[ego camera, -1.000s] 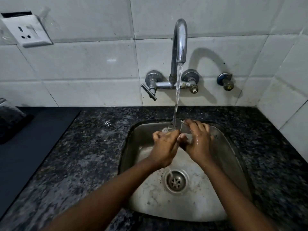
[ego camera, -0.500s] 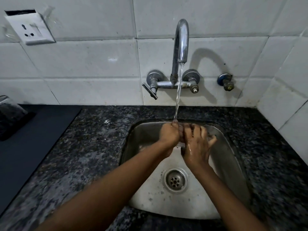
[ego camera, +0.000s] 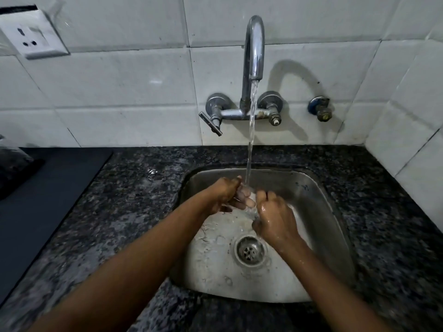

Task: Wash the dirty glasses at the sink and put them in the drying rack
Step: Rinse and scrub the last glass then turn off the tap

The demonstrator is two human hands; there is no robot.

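Observation:
A clear glass [ego camera: 249,200] lies on its side between my hands, over the steel sink [ego camera: 318,212], right under the running water. My left hand [ego camera: 223,195] grips one end of it, and its fingers show through the glass wall. My right hand [ego camera: 275,216], wet, curls round the other end. The glass is mostly hidden by my fingers and the water. The chrome tap [ego camera: 255,51] pours a steady stream onto it.
The drain [ego camera: 250,251] sits in the sink floor below my right hand. Dark speckled granite counter [ego camera: 134,212] surrounds the sink. A black mat [ego camera: 48,188] lies at the left. A wall socket [ego camera: 33,37] is at upper left, a small valve [ego camera: 320,109] right of the tap.
My hands have shifted on the glass under the stream: the left now holds it from the left end, the right has dropped lower and curled round the other end.

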